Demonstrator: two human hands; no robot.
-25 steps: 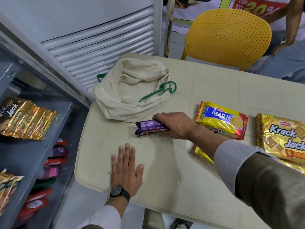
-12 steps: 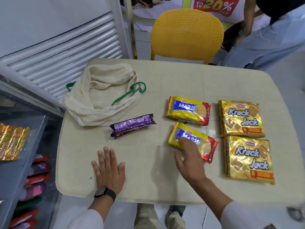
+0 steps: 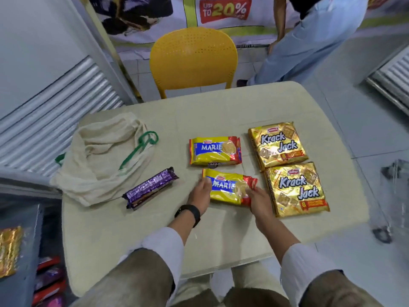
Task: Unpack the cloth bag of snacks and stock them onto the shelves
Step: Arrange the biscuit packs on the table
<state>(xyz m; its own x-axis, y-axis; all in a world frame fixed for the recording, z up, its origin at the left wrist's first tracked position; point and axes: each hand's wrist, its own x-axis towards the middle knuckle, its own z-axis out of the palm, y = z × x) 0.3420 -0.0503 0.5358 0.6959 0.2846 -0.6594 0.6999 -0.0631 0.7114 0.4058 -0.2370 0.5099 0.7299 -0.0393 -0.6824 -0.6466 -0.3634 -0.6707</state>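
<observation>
The cream cloth bag (image 3: 97, 160) with green handles lies slack on the left of the beige table (image 3: 221, 235). A purple biscuit pack (image 3: 150, 187) rests beside it. Two yellow Marie packs lie mid-table: the far Marie pack (image 3: 214, 150) lies untouched, and the near Marie pack (image 3: 229, 187) is gripped at both ends. My left hand (image 3: 200, 193) holds its left end and my right hand (image 3: 257, 201) holds its right end. Two gold Krack Jack packs (image 3: 277, 145) (image 3: 297, 189) lie to the right.
A grey shelf unit (image 3: 17, 251) at the lower left holds gold packs and red and purple packs below. A yellow chair (image 3: 193, 60) stands behind the table. A person in light blue trousers (image 3: 305, 41) stands at the back right. A wheeled cart (image 3: 394, 196) is at the right.
My right hand left the purple pack and went to the near Marie pack. My left hand lifted off the table and took the pack's other end. The view swung right.
</observation>
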